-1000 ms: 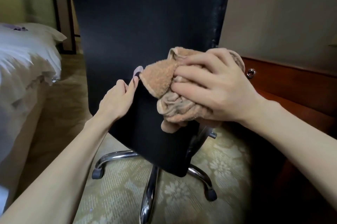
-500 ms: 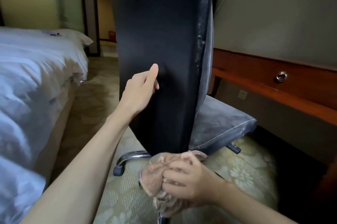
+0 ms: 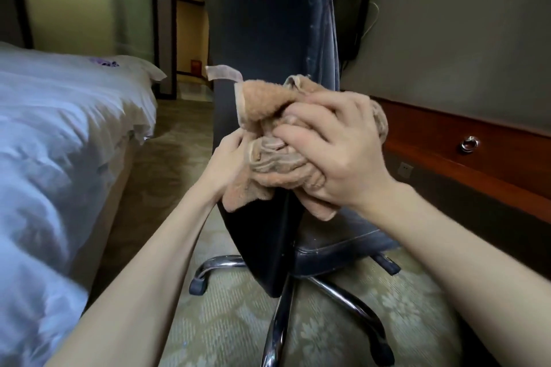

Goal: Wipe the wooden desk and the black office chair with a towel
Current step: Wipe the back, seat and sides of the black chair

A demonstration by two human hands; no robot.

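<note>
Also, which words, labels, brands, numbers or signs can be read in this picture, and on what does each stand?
No text can be read anywhere.
Tab on the towel: looks blank.
Purple mark on the bed: too blurred to tell.

Two bare hands meet at centre, forearms reaching in from 7 and 4 o'clock.
The right hand (image 3: 337, 157) curls its fingers (image 3: 301, 131) round the towel (image 3: 262, 101); the left hand (image 3: 226, 163) touches the towel's 8 o'clock edge, its fingers blurred and partly hidden.
</note>
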